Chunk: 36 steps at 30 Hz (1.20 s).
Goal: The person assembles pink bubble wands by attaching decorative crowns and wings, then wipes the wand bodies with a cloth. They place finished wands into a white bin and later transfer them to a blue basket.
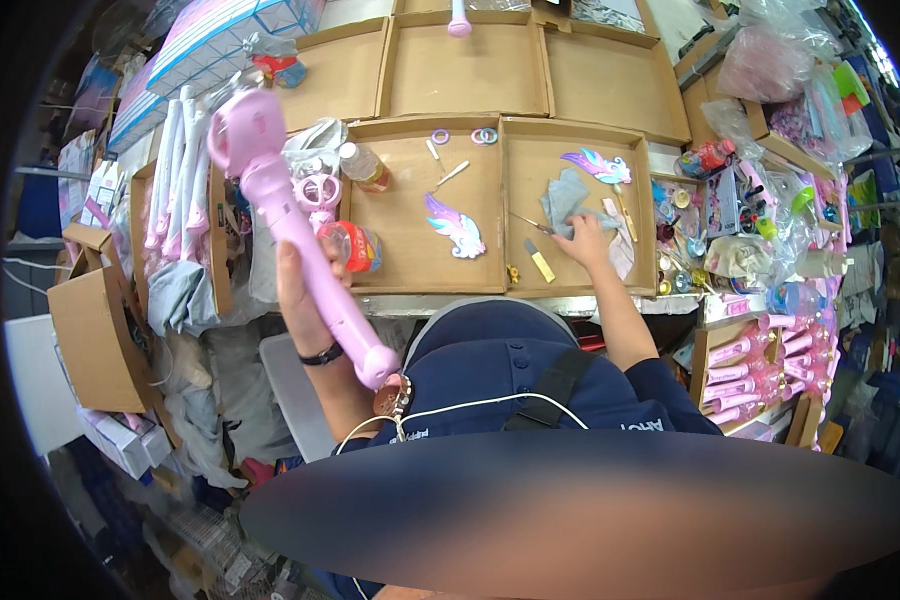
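Left hand (pixel 305 290) clenched round the pink wand (pixel 300 240), held up; right hand (pixel 582 240) presses the grey cloth (pixel 568 200) in the tray (pixel 530 282), likely fetching it; wiping needs both brought together

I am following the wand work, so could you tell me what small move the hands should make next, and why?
Probably lift the blue-grey cloth to the pink wand. The right hand already rests on the cloth in the cardboard tray, while the left hand holds the wand raised and apart from it.
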### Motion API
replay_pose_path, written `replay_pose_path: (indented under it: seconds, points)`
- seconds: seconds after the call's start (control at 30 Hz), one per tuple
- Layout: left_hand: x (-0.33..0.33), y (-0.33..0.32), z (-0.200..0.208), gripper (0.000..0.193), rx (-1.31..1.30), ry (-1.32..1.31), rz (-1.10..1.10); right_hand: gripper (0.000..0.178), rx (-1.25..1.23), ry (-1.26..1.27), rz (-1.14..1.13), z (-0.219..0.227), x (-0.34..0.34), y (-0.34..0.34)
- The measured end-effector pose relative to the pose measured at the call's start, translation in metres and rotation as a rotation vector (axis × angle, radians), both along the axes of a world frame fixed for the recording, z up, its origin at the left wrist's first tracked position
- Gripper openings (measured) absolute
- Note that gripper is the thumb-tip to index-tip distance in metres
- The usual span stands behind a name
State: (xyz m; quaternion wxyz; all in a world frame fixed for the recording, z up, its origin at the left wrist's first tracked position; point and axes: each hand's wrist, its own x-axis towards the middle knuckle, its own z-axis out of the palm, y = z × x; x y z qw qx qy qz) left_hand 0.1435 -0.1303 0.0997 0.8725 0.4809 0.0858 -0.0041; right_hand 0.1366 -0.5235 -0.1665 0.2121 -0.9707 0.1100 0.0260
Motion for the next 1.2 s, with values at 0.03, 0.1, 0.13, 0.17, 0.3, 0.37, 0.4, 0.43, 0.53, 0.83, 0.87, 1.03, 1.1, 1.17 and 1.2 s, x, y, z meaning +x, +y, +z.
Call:
replay_pose_path:
  seconds: [0.03, 0.1, 0.13, 0.17, 0.3, 0.37, 0.4, 0.43, 0.53, 0.83, 0.87, 1.03, 1.1, 1.17, 1.2]
  points:
    - [-0.007, 0.009, 0.002, 0.044, -0.020, 0.027, 0.021, 0.031, -0.021, 0.053, 0.054, 0.003, 0.001, -0.003]
    - [-0.022, 0.022, 0.002, 0.048, 0.078, 0.078, 0.134, 0.033, -0.108, 0.148, 0.147, 0.010, 0.005, -0.014]
    - [-0.030, 0.029, 0.003, 0.049, 0.121, 0.068, 0.130, 0.031, -0.028, 0.110, 0.166, 0.014, 0.008, -0.018]
    - [-0.038, 0.036, 0.004, 0.050, 0.141, 0.079, 0.139, 0.031, 0.100, 0.034, 0.147, 0.019, 0.011, -0.022]
    - [-0.061, 0.053, -0.003, 0.046, 0.012, -0.051, 0.208, 0.031, 0.339, -0.144, 0.078, 0.044, 0.026, -0.026]
    - [-0.069, 0.060, -0.007, 0.044, 0.012, -0.037, 0.281, 0.030, 0.113, -0.089, 0.079, 0.062, 0.038, -0.020]
    - [-0.074, 0.064, -0.008, 0.044, 0.031, -0.029, 0.309, 0.029, 0.124, -0.325, 0.178, 0.070, 0.044, -0.010]
    - [-0.080, 0.066, -0.009, 0.044, 0.001, -0.019, 0.331, 0.027, 0.095, -0.496, 0.241, 0.082, 0.044, -0.003]
    - [-0.097, 0.070, -0.010, 0.046, 0.088, -0.035, 0.369, 0.021, 0.682, -0.487, 0.304, 0.106, 0.055, 0.051]
    - [-0.143, 0.068, -0.002, 0.037, 0.079, 0.019, 0.629, 0.021, 0.618, -0.564, 0.880, 0.142, 0.094, 0.286]
    - [-0.150, 0.068, 0.000, 0.038, 0.140, 0.044, 0.658, 0.022, 0.613, -0.620, 0.932, 0.143, 0.096, 0.305]
    - [-0.176, 0.074, 0.000, 0.037, 0.149, 0.068, 0.785, 0.028, 0.707, -0.380, 1.017, 0.112, 0.095, 0.341]
    - [-0.184, 0.078, -0.003, 0.033, 0.095, 0.068, 0.835, 0.029, 0.811, -0.370, 0.922, 0.087, 0.094, 0.332]
    - [-0.190, 0.082, -0.007, 0.032, 0.051, 0.068, 0.860, 0.028, 1.162, -0.248, 0.574, 0.063, 0.097, 0.309]
    - [-0.193, 0.083, -0.008, 0.032, 0.042, 0.072, 0.867, 0.028, 1.311, -0.180, 0.287, 0.053, 0.102, 0.295]
